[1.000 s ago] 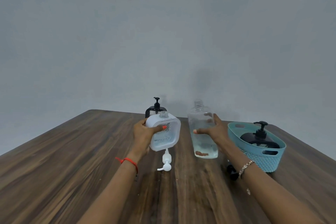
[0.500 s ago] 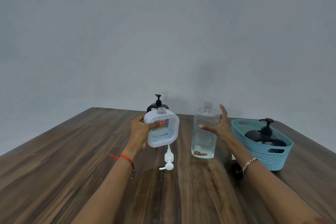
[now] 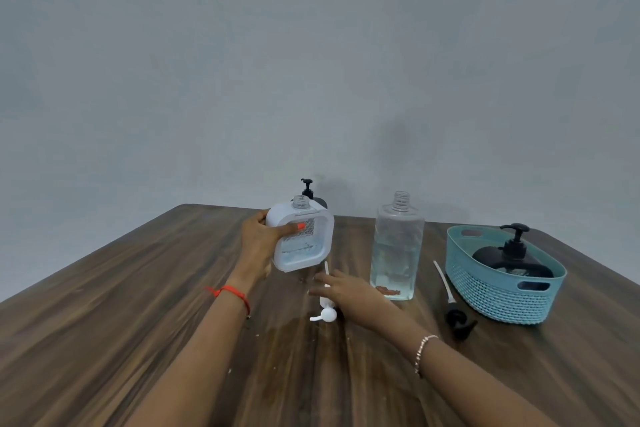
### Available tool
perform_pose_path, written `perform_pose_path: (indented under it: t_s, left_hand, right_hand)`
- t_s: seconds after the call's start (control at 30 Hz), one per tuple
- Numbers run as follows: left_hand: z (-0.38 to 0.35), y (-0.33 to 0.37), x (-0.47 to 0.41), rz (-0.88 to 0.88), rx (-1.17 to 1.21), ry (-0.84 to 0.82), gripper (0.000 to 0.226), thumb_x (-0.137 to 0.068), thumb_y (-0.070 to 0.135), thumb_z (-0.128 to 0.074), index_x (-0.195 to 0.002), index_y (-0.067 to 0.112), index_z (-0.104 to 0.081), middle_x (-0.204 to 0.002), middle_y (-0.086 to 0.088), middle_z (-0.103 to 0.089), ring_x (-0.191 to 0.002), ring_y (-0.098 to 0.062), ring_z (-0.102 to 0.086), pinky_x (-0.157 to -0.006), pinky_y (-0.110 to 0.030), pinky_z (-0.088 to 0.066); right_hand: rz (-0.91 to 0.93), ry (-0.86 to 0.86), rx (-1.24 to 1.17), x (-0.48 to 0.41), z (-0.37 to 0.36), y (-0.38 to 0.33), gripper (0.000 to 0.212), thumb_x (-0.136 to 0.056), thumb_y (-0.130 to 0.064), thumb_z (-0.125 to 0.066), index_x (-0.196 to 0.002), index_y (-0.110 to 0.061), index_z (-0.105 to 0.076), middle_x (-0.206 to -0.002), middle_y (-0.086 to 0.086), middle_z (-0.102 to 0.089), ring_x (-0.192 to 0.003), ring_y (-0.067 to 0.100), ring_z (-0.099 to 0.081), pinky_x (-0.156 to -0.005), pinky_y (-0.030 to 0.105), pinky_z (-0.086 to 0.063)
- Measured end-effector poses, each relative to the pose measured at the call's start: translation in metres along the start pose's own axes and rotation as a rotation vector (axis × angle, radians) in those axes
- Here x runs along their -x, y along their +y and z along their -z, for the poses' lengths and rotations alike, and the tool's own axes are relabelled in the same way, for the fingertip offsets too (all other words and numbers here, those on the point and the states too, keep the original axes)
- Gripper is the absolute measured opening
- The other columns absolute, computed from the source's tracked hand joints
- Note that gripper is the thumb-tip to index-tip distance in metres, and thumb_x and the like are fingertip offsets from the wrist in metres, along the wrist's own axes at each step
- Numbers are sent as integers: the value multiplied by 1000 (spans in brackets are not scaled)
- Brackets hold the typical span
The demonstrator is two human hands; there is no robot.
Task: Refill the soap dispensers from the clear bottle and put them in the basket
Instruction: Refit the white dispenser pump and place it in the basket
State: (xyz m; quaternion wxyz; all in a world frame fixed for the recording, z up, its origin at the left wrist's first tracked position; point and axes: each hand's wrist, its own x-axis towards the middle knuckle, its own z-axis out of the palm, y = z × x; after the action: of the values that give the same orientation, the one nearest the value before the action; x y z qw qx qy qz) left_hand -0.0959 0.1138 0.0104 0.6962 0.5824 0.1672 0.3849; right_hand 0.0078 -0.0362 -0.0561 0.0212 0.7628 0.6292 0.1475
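Head cam: my left hand [image 3: 258,243] grips the uncapped white square plastic dispenser [image 3: 304,239] left of the clear plastic bottle [image 3: 396,253], right hand [image 3: 346,291] flat-fingered over the white pump [image 3: 327,315] lying nearby, so I reckon I grab it and screw it on next.

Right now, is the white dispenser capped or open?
Open: the white dispenser has a bare neck; its white pump lies on the table.

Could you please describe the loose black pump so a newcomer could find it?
Find the teal basket on the right of the table. Just left of it the black pump lies flat on the wood. It is loose, unlike the pump on the basket's dispenser, and black, unlike the white pump.
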Motion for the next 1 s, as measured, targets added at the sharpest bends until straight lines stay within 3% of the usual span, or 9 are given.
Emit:
perform_pose_path:
  t_s: [0.1, 0.17, 0.3, 0.43, 0.5, 0.57, 0.7, 0.87, 1.0]
  left_hand:
    - [2, 4, 3, -7, 11, -8, 35, -63, -1, -81, -90, 10, -64, -94, -12, -69, -77, -27, -68, -55, -30, -58]
    - [3, 8, 5, -5, 31, -18, 34, -64, -3, -80, -90, 11, -63, -91, -9, -69, -75, -24, -67, -50, -26, -57]
    - [7, 17, 3, -25, 36, -20, 39, -65, -5, -78, -96, 10, -61, -92, -7, -67, -75, -22, -66, -50, -25, -57]
    - [7, 26, 0, -67, 5, -26, 35, -66, -4, -78, -91, 14, -61, -89, -4, -66, -73, -19, -65, -48, -21, -54]
    - [3, 30, 1, -65, -4, -49, 33, -67, -3, -78, -88, 17, -62, -88, -3, -66, -73, -18, -65, -48, -21, -54]
    - [-3, 32, 4, -56, -10, -85, 34, -68, -3, -78, -94, 12, -63, -88, -3, -67, -73, -18, -65, -46, -20, -52]
    - [-18, 36, 10, -30, -4, -126, 42, -67, -4, -78, -105, 6, -63, -89, -5, -67, -71, -16, -66, -45, -18, -51]
    - [-33, 39, 14, -21, -14, -162, 47, -66, -3, -79, -109, 2, -62, -99, -12, -68, -72, -17, -67, -46, -20, -52]
    - [-39, 41, 16, -32, -21, -191, 46, -66, -4, -79, -109, 3, -63, -91, -7, -68, -67, -12, -68, -47, -20, -52]
  right_hand:
    - [-23, -40, -59, -6, -3, 2, 36, -87, 0, -52, -123, -9, -53, -128, 8, -51, -118, 25, -48, -89, 40, -49]
    - [-89, 59, -250, -4, 1, 8, 36, -82, 4, -55, -117, -5, -57, -121, 11, -56, -109, 24, -53, -89, 38, -47]
    - [-306, 418, -576, 1, 39, 25, 9, -78, -1, -63, -82, 7, -61, -81, 21, -59, -72, 19, -47, -61, 24, -32]
    - [-525, 664, -728, 0, 100, 36, 25, -80, -13, -68, -59, -10, -54, -58, -1, -48, -51, 9, -42, -47, 12, -32]
    - [-533, 774, -847, -3, 132, 42, 16, -82, -14, -67, -68, -9, -61, -60, 2, -55, -45, 5, -48, -46, 8, -36]
    - [-493, 868, -953, -8, 162, 46, 3, -80, -10, -68, -79, -9, -65, -67, 4, -61, -42, 1, -50, -50, 14, -43]
    - [-418, 980, -1029, -19, 205, 48, 9, -75, -8, -73, -71, -10, -65, -65, 3, -61, -44, 10, -51, -57, 26, -45]
    - [-379, 925, -1035, -24, 221, 45, 15, -70, -9, -74, -71, 4, -68, -57, 2, -61, -48, 15, -49, -61, 31, -44]
    - [-370, 931, -1045, -21, 222, 47, 12, -71, -10, -73, -68, 1, -69, -61, 9, -61, -52, 19, -49, -64, 33, -44]
